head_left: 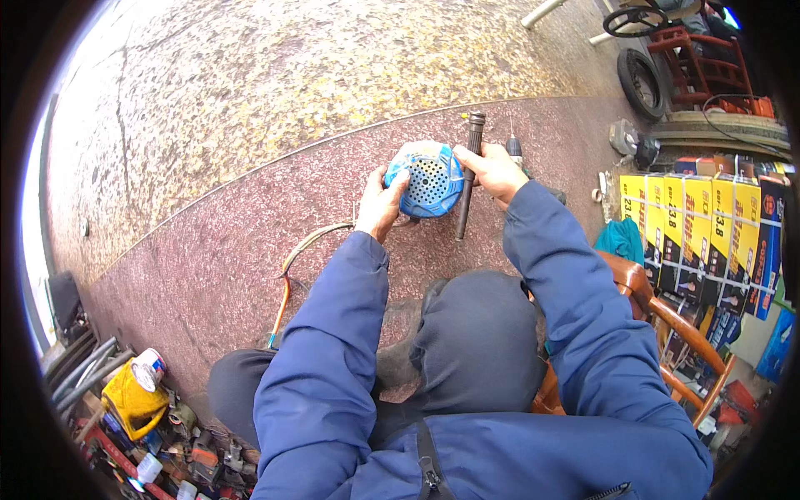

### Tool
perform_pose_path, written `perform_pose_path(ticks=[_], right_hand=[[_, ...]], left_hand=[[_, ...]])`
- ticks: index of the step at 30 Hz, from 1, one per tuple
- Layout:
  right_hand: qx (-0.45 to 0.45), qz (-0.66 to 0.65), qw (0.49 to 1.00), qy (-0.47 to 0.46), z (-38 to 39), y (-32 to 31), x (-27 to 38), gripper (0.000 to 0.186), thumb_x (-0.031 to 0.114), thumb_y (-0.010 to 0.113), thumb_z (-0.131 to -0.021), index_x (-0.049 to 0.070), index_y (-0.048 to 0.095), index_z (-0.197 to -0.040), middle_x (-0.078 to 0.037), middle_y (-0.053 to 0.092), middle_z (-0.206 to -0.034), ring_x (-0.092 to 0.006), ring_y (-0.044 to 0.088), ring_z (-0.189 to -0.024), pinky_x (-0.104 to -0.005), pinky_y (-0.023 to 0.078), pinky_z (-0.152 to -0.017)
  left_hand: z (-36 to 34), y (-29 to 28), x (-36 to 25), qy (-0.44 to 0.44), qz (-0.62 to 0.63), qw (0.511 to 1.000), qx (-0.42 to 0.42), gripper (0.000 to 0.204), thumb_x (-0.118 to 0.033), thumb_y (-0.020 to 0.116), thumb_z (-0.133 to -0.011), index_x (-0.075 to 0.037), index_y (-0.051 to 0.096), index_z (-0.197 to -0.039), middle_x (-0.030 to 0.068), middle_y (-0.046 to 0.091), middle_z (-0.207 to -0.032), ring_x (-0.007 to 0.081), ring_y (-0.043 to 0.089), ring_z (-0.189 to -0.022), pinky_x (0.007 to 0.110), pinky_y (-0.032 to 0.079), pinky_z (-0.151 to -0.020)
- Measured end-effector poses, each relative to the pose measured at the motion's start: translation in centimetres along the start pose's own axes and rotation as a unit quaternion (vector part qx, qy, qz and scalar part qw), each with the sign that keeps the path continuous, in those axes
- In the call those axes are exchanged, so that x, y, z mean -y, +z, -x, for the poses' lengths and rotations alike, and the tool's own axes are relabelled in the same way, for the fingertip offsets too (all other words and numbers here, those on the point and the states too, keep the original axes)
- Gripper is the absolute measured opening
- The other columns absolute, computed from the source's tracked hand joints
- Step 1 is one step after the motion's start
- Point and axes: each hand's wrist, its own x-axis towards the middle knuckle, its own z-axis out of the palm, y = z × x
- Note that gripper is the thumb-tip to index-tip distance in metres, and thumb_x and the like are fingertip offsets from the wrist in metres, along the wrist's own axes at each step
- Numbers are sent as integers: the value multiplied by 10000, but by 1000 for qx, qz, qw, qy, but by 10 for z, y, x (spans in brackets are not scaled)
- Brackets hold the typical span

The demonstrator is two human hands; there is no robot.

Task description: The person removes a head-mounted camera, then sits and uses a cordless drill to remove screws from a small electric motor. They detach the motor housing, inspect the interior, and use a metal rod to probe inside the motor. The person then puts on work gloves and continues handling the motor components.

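Observation:
My left hand (381, 202) grips the left side of a round blue cover (439, 198) with many small holes in its face, the thumb lying on its rim. Part of the cover's upper edge looks pale in the glare, and whatever sits behind it is hidden. In my right hand (497, 172) is a dark rod-like tool (467, 196), held upright beside the cover, with a thick ribbed upper end. Just past that hand a power drill (514, 148) with a thin bit points away from me, its body partly covered by my hand and sleeve.
A cable (293, 254) curves over the reddish floor at left. Tools and a yellow container (135, 400) crowd the lower left. Strapped yellow boxes (696, 221) and a wooden chair (687, 337) stand at right. A tyre (641, 85) lies near the upper right.

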Motion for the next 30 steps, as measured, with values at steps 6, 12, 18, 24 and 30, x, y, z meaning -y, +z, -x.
perform_pose_path(ticks=[6,12,18,24,30], right_hand=[[47,-7,996,-70,1,17,-6,203,234,607,-920,35,619,-957,4,615,-824,-83,529,-728,-268,439,-675],[60,-67,995,-40,6,24,-14,280,308,601,-917,41,609,-1001,-45,638,-890,-133,612,-778,-268,482,-637],[52,-243,969,-6,6,28,-39,304,304,588,-925,15,573,-1019,-55,604,-860,-151,606,-754,-283,502,-616],[80,-372,924,33,-3,17,-65,313,337,550,-940,28,568,-892,-94,612,-892,-209,620,-810,-360,537,-771],[90,-388,916,47,-3,21,-79,326,346,570,-927,21,575,-904,-87,614,-811,-206,625,-760,-362,536,-737]], left_hand=[[2,-15,18,45,53,997,-37,624,-361,616,-897,29,385,-1326,139,551,-1194,196,533,-1070,321,416,-939],[-3,-29,20,76,41,991,-99,569,-409,570,-924,-3,411,-1291,103,547,-1159,168,531,-1030,334,444,-902],[-7,-42,31,60,86,989,-102,482,-420,519,-945,-36,471,-1230,93,565,-1137,170,566,-1001,349,480,-873],[-15,-42,28,42,52,995,-78,444,-401,498,-959,-14,511,-1175,82,593,-1079,164,574,-979,338,481,-852],[10,-8,-9,160,-320,914,-193,921,-536,654,-774,36,291,-1399,292,351,-1360,376,381,-1266,418,317,-1052]])
